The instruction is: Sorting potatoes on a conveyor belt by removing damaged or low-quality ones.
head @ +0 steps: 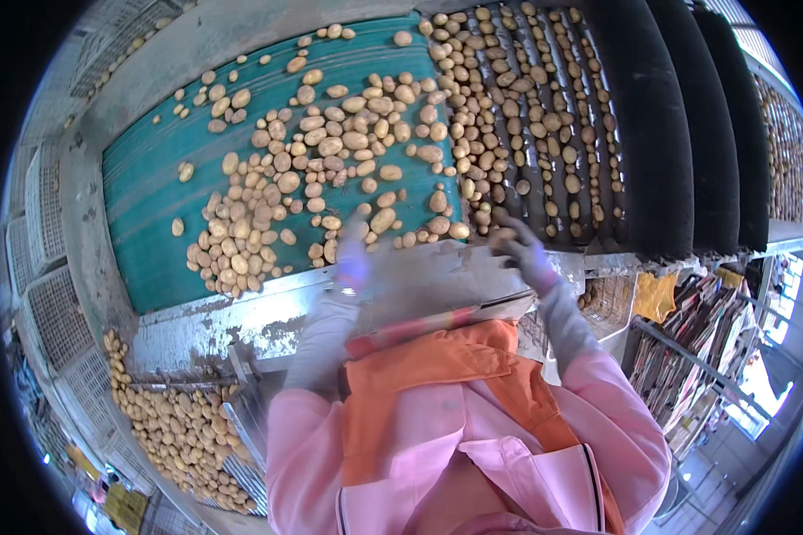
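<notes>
Many potatoes (355,140) lie over a green conveyor belt (154,194), piled thickest at its near left part. My left hand (353,251), gloved and blurred, is over the belt's near edge beside some potatoes; its grip is unclear. At the near corner where belt and rollers (532,154) meet, my gloved right hand (525,251) has its fingers curved beside a potato (502,237); whether it holds this potato cannot be told. Rows of potatoes rest between the dark rollers.
A metal ledge (241,314) runs along the near side. Black brush-like cylinders (649,134) stand at the right. At lower left, more potatoes (187,435) fill a chute. Plastic crates (57,317) line the far left; stacked flat material (692,334) is at lower right.
</notes>
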`<state>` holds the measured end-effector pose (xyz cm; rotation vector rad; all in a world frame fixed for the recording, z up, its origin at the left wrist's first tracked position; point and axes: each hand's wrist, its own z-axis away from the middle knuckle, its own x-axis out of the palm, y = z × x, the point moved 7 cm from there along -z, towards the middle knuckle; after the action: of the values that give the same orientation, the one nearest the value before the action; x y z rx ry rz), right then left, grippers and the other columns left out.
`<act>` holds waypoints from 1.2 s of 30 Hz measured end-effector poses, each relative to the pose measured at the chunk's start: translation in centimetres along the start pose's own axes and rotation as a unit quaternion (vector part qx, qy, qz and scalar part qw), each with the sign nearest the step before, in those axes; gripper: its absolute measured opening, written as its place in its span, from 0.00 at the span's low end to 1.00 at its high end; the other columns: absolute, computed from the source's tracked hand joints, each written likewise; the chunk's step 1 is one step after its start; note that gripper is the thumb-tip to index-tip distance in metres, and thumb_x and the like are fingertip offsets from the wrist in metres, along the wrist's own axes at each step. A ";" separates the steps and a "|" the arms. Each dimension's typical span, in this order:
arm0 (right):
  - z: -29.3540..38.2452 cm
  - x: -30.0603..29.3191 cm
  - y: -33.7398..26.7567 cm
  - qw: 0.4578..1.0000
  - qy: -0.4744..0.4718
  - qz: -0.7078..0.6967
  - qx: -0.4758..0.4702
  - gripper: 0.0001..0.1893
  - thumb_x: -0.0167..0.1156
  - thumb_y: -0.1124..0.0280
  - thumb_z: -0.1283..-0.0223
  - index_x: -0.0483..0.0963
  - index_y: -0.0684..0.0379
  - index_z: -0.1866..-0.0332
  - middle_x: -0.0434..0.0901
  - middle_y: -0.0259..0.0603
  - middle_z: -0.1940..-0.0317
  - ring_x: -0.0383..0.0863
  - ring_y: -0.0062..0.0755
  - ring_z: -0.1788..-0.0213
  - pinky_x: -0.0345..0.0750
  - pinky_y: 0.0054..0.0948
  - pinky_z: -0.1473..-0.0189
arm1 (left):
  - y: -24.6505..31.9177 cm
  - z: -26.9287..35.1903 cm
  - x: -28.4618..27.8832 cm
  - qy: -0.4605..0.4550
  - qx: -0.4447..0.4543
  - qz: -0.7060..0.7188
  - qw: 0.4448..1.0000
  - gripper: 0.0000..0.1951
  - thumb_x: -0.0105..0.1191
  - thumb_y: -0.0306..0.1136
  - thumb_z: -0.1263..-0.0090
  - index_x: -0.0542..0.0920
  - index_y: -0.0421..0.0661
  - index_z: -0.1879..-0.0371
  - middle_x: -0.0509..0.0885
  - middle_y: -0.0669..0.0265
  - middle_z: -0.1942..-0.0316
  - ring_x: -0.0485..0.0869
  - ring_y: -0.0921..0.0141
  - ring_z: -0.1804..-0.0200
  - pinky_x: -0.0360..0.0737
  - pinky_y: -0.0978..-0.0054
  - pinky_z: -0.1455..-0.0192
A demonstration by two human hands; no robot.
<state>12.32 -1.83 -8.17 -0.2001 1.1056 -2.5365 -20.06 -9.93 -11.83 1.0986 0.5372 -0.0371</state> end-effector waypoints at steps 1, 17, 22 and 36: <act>2.2 -3.6 -0.1 0.997 0.081 -0.005 -0.014 0.23 0.52 0.71 0.41 0.65 0.47 0.38 0.76 0.33 0.57 0.81 0.25 0.60 0.75 0.24 0.66 | -2.1 -0.1 -2.6 0.037 -0.065 0.039 0.996 0.25 0.56 0.33 0.38 0.67 0.42 0.42 0.77 0.61 0.56 0.78 0.64 0.60 0.77 0.70 0.57; -1.1 -11.3 4.9 0.764 0.344 0.510 -0.194 0.33 0.63 0.72 0.52 0.61 0.66 0.38 0.68 0.60 0.44 0.69 0.56 0.42 0.68 0.40 0.41 | -20.5 -4.6 -14.7 0.247 -0.401 -0.117 0.874 0.41 0.61 0.46 0.42 0.53 0.54 0.32 0.65 0.52 0.38 0.69 0.57 0.40 0.76 0.62 0.45; -7.9 -0.7 1.0 0.819 0.236 0.438 -0.285 0.30 0.61 0.76 0.51 0.63 0.62 0.39 0.70 0.58 0.47 0.70 0.56 0.44 0.69 0.41 0.43 | -12.9 -12.6 -9.6 0.293 -0.205 0.279 0.891 0.37 0.57 0.52 0.40 0.61 0.49 0.34 0.62 0.50 0.35 0.67 0.58 0.37 0.71 0.65 0.40; -11.1 26.2 3.9 0.494 -0.248 0.735 -0.394 0.27 0.58 0.61 0.51 0.67 0.45 0.41 0.68 0.37 0.42 0.63 0.43 0.37 0.61 0.48 0.38 | 4.2 -12.4 2.1 -0.063 0.010 0.241 0.968 0.26 0.54 0.40 0.37 0.69 0.40 0.41 0.67 0.51 0.39 0.63 0.53 0.35 0.61 0.62 0.34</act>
<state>-13.85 -6.75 -19.01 -0.0894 1.1797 -0.2936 -21.87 3.11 -13.46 1.2126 0.1457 0.3116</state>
